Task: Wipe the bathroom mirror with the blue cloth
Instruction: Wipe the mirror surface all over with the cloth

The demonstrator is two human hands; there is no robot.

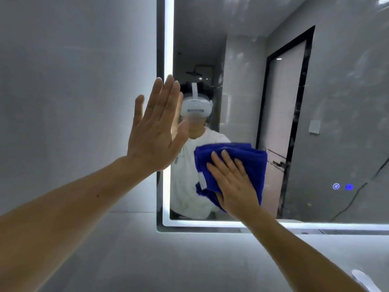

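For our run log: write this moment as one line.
left hand: flat, on mirror edge | right hand: pressing blue cloth | zone: lower left

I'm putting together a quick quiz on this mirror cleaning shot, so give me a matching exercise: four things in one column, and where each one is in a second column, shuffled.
Column one:
1. left hand
2. right hand
3. blue cloth
4. lit touch icons

Column two:
A. lower right of the mirror glass
B. open and flat at the mirror's lit left edge
C. pressed flat on the cloth
D. folded, between a palm and the glass

Pairs: 1-B, 2-C, 3-D, 4-A
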